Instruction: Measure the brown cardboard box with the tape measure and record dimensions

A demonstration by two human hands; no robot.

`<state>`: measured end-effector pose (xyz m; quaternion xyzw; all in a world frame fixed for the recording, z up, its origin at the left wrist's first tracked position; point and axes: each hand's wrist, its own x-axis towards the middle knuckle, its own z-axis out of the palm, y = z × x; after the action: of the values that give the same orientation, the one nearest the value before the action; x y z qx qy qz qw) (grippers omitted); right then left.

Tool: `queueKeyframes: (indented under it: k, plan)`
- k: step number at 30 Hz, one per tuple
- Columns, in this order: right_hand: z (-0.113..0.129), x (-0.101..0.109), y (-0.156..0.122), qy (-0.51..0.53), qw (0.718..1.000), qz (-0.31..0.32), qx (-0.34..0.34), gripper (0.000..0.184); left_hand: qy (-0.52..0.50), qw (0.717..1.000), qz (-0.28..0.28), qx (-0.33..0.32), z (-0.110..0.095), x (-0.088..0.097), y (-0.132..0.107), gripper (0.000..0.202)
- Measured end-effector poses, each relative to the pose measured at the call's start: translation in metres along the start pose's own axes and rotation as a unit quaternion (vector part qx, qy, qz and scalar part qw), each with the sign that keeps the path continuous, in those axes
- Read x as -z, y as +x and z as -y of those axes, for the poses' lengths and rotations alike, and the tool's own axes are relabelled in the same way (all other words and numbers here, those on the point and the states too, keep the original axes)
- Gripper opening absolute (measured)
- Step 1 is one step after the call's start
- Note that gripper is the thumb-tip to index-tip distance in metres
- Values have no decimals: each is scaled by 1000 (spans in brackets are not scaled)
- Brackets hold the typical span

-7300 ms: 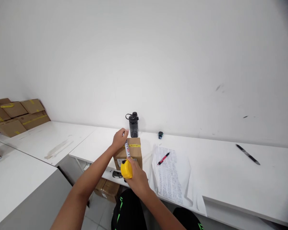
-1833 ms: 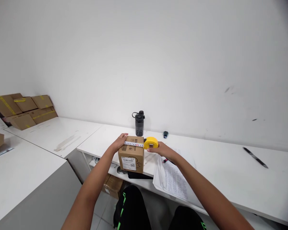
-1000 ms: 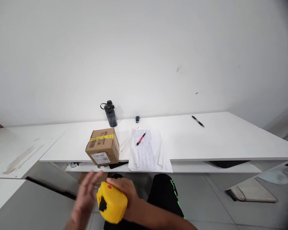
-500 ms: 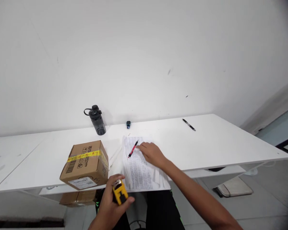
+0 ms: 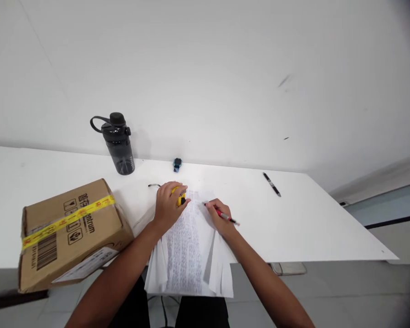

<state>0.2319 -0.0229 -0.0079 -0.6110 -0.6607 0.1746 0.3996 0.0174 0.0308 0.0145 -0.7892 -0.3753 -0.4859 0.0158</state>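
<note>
My left hand [image 5: 167, 203] is closed around a yellow tape measure [image 5: 181, 199] at the top left of the paper; part of the tape measure is hidden by the fingers. A red and black pen [image 5: 225, 217] is pinched in my right hand [image 5: 218, 214], its dark tip pointing up and left over the paper's right side. Between and below both hands lie printed sheets [image 5: 184, 259], dense with small text, with creased edges that hang over the front edge of the table.
A taped cardboard box [image 5: 68, 232] stands at the left, beside my left forearm. Behind it is a dark water bottle [image 5: 120, 148]. A small digital watch [image 5: 177, 164] lies near the wall, and a black pen [image 5: 272, 184] lies to the right on the white table [image 5: 310, 223].
My right hand has picked up the red pen from the paper. My left hand has carried the tape measure up from the table's front edge onto the paper. The view has shifted closer.
</note>
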Motion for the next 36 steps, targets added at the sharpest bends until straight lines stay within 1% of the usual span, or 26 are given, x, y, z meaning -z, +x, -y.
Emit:
queueKeyframes:
  k: [1, 3, 5, 6, 8, 12, 14, 16, 18, 20, 22, 25, 29, 33, 36]
  plan:
    - [1, -3, -3, 71, 997, 4, -14, 36, 6, 999, 33, -2, 3, -2, -2, 27]
    - [4, -8, -6, 166, 985, 43, -24, 37, 18, 997, 81, -9, 5, -5, -7, 26]
    - [7, -10, -7, 227, 969, 83, -39, 41, 24, 994, 108, -8, 7, -7, -9, 26]
    - [9, -10, -7, 237, 965, 97, -51, 43, 24, 993, 117, -11, 7, -8, -10, 27]
    - [11, -8, -7, 204, 970, 105, -75, 49, 25, 991, 128, -17, 7, -10, -10, 29]
    - [13, -6, -6, 152, 979, 80, -111, 48, 17, 991, 136, 0, 7, -12, -9, 34]
    - [14, -7, -6, 150, 980, 68, -114, 46, 10, 989, 146, 29, 6, -11, -8, 36]
    - [15, -8, -6, 146, 981, 60, -112, 44, -2, 987, 145, 76, 5, -9, -6, 38]
    - [16, -9, -6, 144, 982, 62, -108, 43, -22, 984, 127, 122, 5, -7, -3, 40]
    - [17, -9, -5, 144, 981, 76, -102, 43, -49, 983, 106, 145, 5, -5, -1, 36]
    - [18, -9, -5, 145, 980, 88, -100, 43, -70, 982, 94, 150, 5, -4, 0, 28]
    - [17, -9, -5, 147, 981, 74, -106, 41, -79, 981, 93, 152, 5, -5, 1, 24]
    - [16, -10, -6, 158, 980, 73, -99, 42, -72, 980, 107, 151, 6, -8, 0, 34]
    - [14, -10, -6, 160, 981, 39, -100, 41, -79, 979, 103, 157, 7, -9, -2, 42]
    - [12, -11, -6, 162, 980, 55, -98, 41, -86, 978, 103, 161, 7, -8, -4, 55]
